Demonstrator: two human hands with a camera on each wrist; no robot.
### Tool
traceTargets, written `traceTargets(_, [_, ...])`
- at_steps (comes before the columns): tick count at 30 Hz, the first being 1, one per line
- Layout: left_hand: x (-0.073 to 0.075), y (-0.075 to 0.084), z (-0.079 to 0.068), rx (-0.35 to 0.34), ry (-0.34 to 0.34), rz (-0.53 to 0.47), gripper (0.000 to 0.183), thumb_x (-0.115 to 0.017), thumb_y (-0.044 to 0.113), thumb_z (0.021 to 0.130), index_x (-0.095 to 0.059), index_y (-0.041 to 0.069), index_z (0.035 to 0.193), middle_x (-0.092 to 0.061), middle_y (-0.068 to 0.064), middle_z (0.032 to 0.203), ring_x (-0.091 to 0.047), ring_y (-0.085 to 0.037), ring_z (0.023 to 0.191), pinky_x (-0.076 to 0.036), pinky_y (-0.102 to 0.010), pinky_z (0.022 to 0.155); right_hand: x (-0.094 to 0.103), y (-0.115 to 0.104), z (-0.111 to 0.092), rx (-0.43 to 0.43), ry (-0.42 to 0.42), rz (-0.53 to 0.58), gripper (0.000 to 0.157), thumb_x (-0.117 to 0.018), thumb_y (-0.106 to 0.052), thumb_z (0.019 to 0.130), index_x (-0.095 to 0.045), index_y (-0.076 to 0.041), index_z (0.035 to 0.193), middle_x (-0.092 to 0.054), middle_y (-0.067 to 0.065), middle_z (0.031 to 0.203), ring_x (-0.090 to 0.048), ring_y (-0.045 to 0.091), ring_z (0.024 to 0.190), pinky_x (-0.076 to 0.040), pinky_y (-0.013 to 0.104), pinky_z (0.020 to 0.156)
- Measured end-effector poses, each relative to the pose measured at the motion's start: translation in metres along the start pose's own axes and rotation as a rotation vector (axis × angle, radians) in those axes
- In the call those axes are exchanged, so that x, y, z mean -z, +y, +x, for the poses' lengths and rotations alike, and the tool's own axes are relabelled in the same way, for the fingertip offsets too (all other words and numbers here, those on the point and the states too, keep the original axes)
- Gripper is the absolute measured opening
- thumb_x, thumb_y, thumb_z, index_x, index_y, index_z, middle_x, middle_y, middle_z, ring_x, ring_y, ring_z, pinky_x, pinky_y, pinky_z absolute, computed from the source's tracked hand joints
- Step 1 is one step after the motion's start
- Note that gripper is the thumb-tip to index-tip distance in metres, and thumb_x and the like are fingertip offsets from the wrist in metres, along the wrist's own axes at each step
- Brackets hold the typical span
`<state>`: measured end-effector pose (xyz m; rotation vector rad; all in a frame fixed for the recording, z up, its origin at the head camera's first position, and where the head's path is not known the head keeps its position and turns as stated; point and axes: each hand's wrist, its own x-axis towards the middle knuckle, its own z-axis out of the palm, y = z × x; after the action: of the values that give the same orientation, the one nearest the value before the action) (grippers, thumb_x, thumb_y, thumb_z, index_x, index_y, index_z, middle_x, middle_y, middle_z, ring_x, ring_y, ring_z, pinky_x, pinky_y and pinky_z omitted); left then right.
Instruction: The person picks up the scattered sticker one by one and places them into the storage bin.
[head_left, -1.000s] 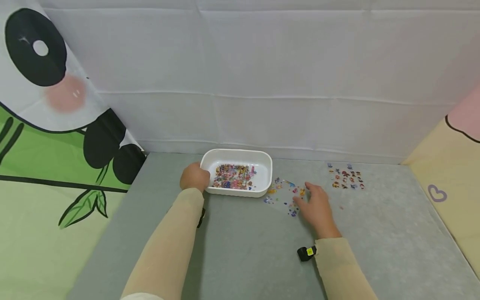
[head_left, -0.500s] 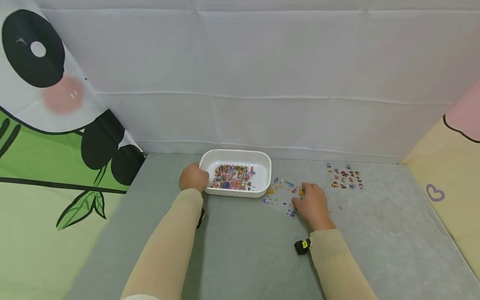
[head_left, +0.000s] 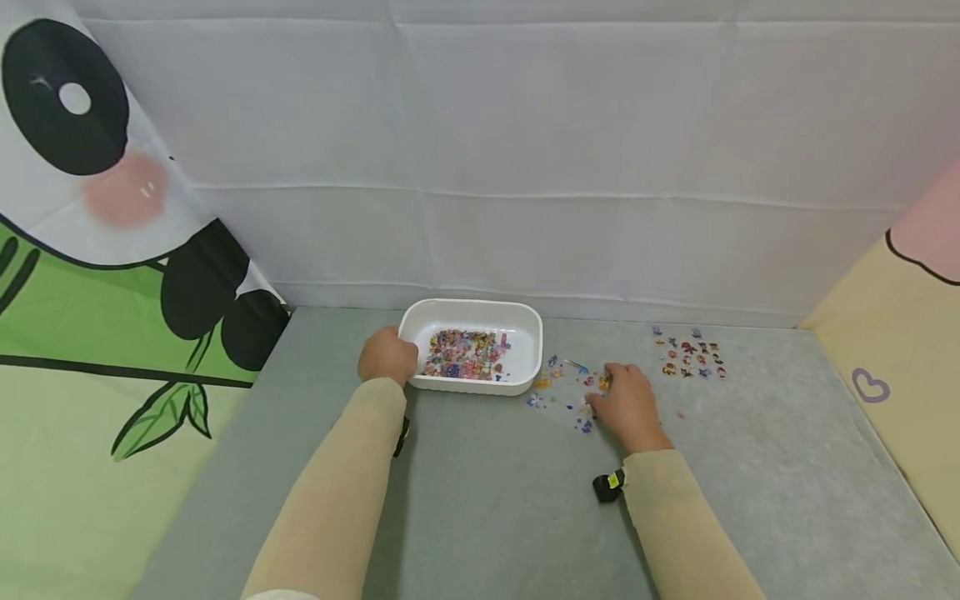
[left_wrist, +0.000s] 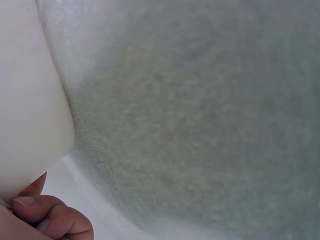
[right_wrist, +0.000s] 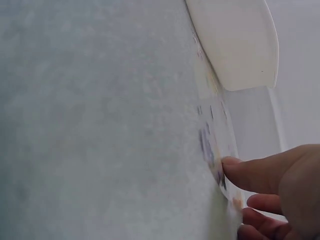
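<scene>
My left hand [head_left: 387,356] grips the left end of a white plastic tray [head_left: 531,350]; in the left wrist view the thumb and curled fingers [left_wrist: 60,220] are at the rim of the tray [left_wrist: 30,100]. Many small colourful stickers [head_left: 465,354] lie inside it. To its right is a clear sticker sheet [head_left: 558,400] with scattered coloured pictures. My right hand [head_left: 628,408] pinches the right edge of that sheet. In the right wrist view the thumb presses on the sheet [right_wrist: 212,135], whose near edge bends up, with the other fingers partly hidden behind it.
A second group of small stickers [head_left: 690,354] lies in rows at the back right of the grey table [head_left: 495,500]. A tiny pink piece [head_left: 680,415] lies nearer. A white cloth wall [head_left: 525,167] rises behind, with printed panels at both sides.
My right hand has moved slightly left onto the sheet's right edge, and its fingers have drawn in there. My left hand and the tray stay in place.
</scene>
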<state>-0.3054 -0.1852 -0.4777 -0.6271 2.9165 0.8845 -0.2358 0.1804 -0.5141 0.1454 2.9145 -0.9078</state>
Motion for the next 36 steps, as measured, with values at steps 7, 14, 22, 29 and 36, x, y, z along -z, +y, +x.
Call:
traceTargets(7, [0.0004, -0.0002, -0.0007, 0.004, -0.004, -0.003, 0.040, -0.055, 0.016, 0.097, -0.065, 0.000, 0.133, -0.070, -0.020, 0.117, -0.066, -0.036, 0.103, -0.053, -0.054, 0.090, 0.0022, 0.0020, 0.0050, -0.048, -0.053, 0.071, 0.068, -0.078, -0.021, 0.092, -0.049, 0.009, 0.146, -0.051, 0.031, 0.135, -0.048, 0.048, 0.125, -0.040, 0.060, 0.106])
traceTargets(14, [0.0000, 0.0001, -0.0003, 0.002, -0.006, -0.005, 0.041, -0.056, 0.016, 0.096, -0.065, 0.001, 0.133, -0.071, -0.020, 0.118, -0.066, -0.036, 0.103, -0.053, -0.054, 0.090, 0.0037, 0.0039, 0.0092, -0.027, -0.075, 0.076, 0.054, -0.080, -0.019, 0.090, -0.060, 0.008, 0.132, -0.060, 0.026, 0.122, -0.056, 0.039, 0.110, -0.046, 0.056, 0.096])
traceTargets(22, [-0.0010, -0.0004, 0.0022, 0.010, -0.011, -0.001, 0.042, -0.056, 0.017, 0.097, -0.064, 0.002, 0.135, -0.070, -0.019, 0.120, -0.065, -0.036, 0.105, -0.052, -0.055, 0.091, 0.0032, 0.0039, 0.0102, -0.015, -0.068, 0.080, 0.041, -0.079, -0.017, 0.089, -0.065, 0.004, 0.122, -0.062, 0.019, 0.111, -0.056, 0.032, 0.096, -0.047, 0.051, 0.085])
traceTargets(29, [-0.0011, -0.0008, 0.0032, 0.011, -0.014, -0.002, 0.043, -0.056, 0.017, 0.097, -0.064, 0.002, 0.136, -0.070, -0.019, 0.121, -0.065, -0.036, 0.106, -0.052, -0.055, 0.091, 0.0035, 0.0019, 0.0084, -0.012, -0.076, 0.093, 0.032, -0.077, -0.015, 0.089, -0.066, 0.002, 0.114, -0.065, 0.014, 0.100, -0.057, 0.029, 0.088, -0.047, 0.049, 0.081])
traceTargets(36, [0.0009, 0.0005, 0.0001, 0.012, -0.004, 0.004, 0.040, -0.055, 0.016, 0.096, -0.066, 0.001, 0.132, -0.071, -0.019, 0.117, -0.066, -0.036, 0.102, -0.053, -0.054, 0.089, 0.0056, 0.0007, 0.0060, -0.019, -0.077, 0.094, 0.021, -0.076, -0.016, 0.091, -0.063, -0.005, 0.102, -0.063, 0.009, 0.092, -0.055, 0.028, 0.084, -0.045, 0.046, 0.078])
